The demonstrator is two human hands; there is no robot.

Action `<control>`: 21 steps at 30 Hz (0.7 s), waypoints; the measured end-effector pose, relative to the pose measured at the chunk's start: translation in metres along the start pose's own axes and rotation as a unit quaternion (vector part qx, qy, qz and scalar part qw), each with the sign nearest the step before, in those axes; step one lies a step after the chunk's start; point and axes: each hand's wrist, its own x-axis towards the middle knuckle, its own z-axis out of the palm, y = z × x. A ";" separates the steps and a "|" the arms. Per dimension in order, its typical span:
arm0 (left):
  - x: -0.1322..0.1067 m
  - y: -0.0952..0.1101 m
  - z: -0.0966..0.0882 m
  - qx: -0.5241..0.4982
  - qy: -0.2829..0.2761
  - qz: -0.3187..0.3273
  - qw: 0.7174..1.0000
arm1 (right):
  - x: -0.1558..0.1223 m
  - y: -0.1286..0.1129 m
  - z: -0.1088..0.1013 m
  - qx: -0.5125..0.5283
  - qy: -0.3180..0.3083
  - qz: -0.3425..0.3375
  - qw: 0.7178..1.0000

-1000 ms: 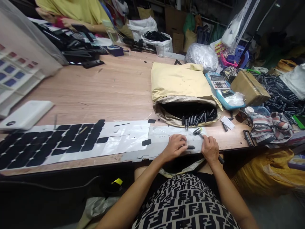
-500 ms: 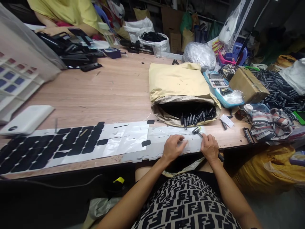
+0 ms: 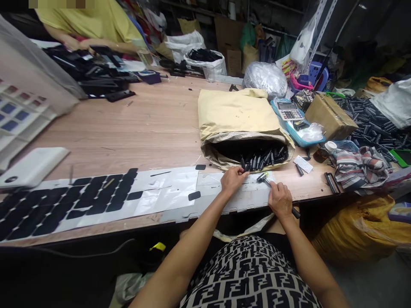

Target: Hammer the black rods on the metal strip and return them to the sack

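My left hand (image 3: 233,179) is at the mouth of a yellow sack (image 3: 236,112), its fingertips closed on one of the slim black pointed pieces (image 3: 258,162) lying there. Several more of these lie side by side in the opening; the sack's dark inside hides the rest. My right hand (image 3: 280,198) is wrapped round the handle of a small hammer (image 3: 262,177). The hammer's metal head points away from me, just above a grey board (image 3: 221,201) at the table's near edge, and the dark handle end sticks out behind my hand.
A white sheet with black patches (image 3: 173,188) runs left along the table edge. On the right are a calculator (image 3: 289,111) in a blue basket, a cardboard box (image 3: 330,116), a striped cloth (image 3: 359,167) and a heap of black coils. A person in yellow (image 3: 93,21) sits across the table.
My left hand has moved forward from above the grey board to the sack's mouth and closed on a black piece. My right hand still holds the hammer in nearly the same place.
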 end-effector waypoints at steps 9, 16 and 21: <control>-0.030 -0.032 0.012 -0.006 -0.035 0.218 0.975 | 0.000 0.008 0.002 0.051 -0.024 -0.003 0.998; -0.025 -0.040 0.020 -0.014 -0.029 0.240 0.970 | 0.000 0.006 -0.016 0.299 0.009 0.065 0.952; -0.026 -0.039 0.017 -0.030 -0.027 0.236 0.971 | -0.004 -0.009 -0.038 0.394 -0.036 0.049 0.917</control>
